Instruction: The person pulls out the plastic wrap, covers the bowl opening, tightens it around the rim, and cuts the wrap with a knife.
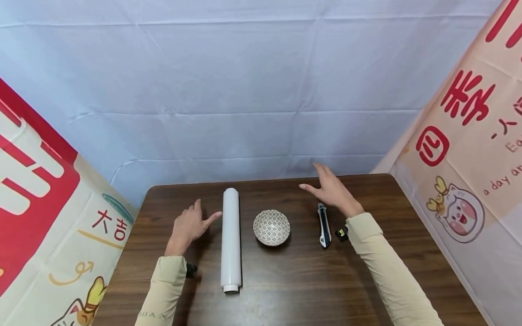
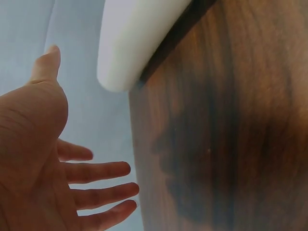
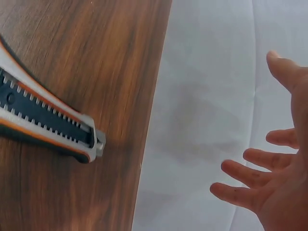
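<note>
A white roll of plastic wrap (image 1: 231, 240) lies lengthwise on the table, pointing away from me. Left of it, my left hand (image 1: 189, 228) hovers with spread fingers and holds nothing; the left wrist view shows its palm and the end of the roll (image 2: 137, 38). A small patterned bowl (image 1: 271, 227) sits in the middle. To its right lies a utility knife (image 1: 324, 225) with a toothed slide channel, seen closely in the right wrist view (image 3: 45, 110). Above and beyond the knife, my right hand (image 1: 332, 188) is spread, with nothing in it.
The dark wooden table (image 1: 285, 294) ends at a pale cloth backdrop (image 1: 244, 90). Printed cloths hang at the left (image 1: 94, 203) and right (image 1: 469, 158) sides. Small black wrist cameras sit under both sleeves.
</note>
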The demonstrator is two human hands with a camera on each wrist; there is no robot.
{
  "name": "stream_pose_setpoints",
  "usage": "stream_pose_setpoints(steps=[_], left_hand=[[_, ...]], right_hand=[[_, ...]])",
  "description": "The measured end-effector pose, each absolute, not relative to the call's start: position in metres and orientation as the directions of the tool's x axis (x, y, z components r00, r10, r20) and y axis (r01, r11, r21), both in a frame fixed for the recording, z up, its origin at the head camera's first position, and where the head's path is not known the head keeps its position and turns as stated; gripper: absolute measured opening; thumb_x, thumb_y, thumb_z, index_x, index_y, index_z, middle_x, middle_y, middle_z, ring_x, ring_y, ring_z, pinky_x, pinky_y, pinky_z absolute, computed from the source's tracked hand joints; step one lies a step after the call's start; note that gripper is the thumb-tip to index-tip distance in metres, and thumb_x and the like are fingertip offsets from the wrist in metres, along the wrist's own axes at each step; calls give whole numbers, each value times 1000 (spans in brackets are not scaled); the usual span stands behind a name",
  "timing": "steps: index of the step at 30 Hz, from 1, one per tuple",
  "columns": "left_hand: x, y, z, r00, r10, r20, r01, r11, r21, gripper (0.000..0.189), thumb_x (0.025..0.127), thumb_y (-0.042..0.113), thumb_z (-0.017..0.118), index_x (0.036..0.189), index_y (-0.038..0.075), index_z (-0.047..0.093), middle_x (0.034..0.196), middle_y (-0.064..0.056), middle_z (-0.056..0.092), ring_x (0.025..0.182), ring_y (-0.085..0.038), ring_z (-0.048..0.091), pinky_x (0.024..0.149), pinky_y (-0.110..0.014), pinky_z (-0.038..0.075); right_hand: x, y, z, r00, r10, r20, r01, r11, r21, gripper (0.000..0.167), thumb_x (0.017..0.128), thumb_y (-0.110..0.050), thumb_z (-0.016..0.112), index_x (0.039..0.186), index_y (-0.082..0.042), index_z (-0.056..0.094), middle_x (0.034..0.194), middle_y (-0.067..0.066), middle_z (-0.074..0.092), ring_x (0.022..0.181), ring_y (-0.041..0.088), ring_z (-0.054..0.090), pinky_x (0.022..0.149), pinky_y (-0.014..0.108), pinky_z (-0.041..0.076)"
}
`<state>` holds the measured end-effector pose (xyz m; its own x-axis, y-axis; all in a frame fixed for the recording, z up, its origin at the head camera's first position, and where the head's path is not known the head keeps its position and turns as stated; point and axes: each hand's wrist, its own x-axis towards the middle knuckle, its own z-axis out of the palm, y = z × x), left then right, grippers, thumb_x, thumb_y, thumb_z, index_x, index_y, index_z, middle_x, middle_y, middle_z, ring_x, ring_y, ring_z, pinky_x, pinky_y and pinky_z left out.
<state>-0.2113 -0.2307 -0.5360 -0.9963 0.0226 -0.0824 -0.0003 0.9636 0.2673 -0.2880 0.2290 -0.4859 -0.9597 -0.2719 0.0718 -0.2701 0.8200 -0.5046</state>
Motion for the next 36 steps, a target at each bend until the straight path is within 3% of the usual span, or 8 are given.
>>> stream_pose_setpoints(steps=[3, 7, 15, 21, 28, 36], left_hand=[[-209, -225, -541, -997, 31, -73, 10, 963, 269, 116, 94, 85, 42, 163, -6, 24, 149, -35, 54, 123, -53, 63, 90, -62, 58], [-207, -218, -546, -997, 48, -55, 31, 962, 271, 114, 95, 83, 47, 164, -6, 23, 150, -34, 54, 131, -56, 57, 100, -65, 54], [-207, -210, -549, -992, 60, -109, 17, 934, 358, 117, 92, 88, 42, 164, -2, 25, 159, -33, 43, 146, -58, 41, 114, -67, 43], [-207, -206, -548, -983, 45, -177, -38, 900, 435, 121, 89, 93, 38, 166, 0, 23, 164, -31, 38, 145, -50, 48, 110, -67, 47], [-204, -197, -551, -979, 37, -202, -57, 897, 439, 122, 89, 92, 39, 165, -1, 24, 163, -32, 39, 142, -51, 51, 106, -68, 48], [-201, -192, -551, -981, 47, -186, -41, 896, 443, 116, 93, 88, 41, 164, -3, 26, 160, -32, 43, 138, -50, 54, 104, -66, 50]], right_hand=[[-288, 224, -485, -958, -280, 63, -272, 817, -508, 101, 97, -66, 64, 166, -4, 24, 169, 27, 29, 152, 49, 37, 119, 67, 38], [-292, 212, -480, -943, -325, 77, -318, 805, -500, 90, 98, -58, 68, 161, 0, 36, 162, 26, 44, 148, 46, 44, 118, 63, 41], [-294, 188, -473, -904, -418, 94, -408, 774, -484, 61, 98, -44, 73, 137, 2, 64, 128, 22, 72, 117, 37, 70, 99, 54, 58], [-295, 172, -474, -882, -460, 97, -445, 750, -490, 56, 99, -42, 74, 134, 1, 66, 122, 22, 74, 113, 36, 72, 96, 52, 59], [-300, 150, -469, -866, -490, 101, -474, 740, -477, 56, 98, -43, 75, 136, -3, 66, 117, 14, 77, 106, 29, 75, 91, 46, 61], [-307, 123, -463, -839, -537, 92, -505, 703, -500, 54, 99, -40, 74, 138, -4, 65, 118, 15, 77, 104, 25, 74, 91, 45, 61]])
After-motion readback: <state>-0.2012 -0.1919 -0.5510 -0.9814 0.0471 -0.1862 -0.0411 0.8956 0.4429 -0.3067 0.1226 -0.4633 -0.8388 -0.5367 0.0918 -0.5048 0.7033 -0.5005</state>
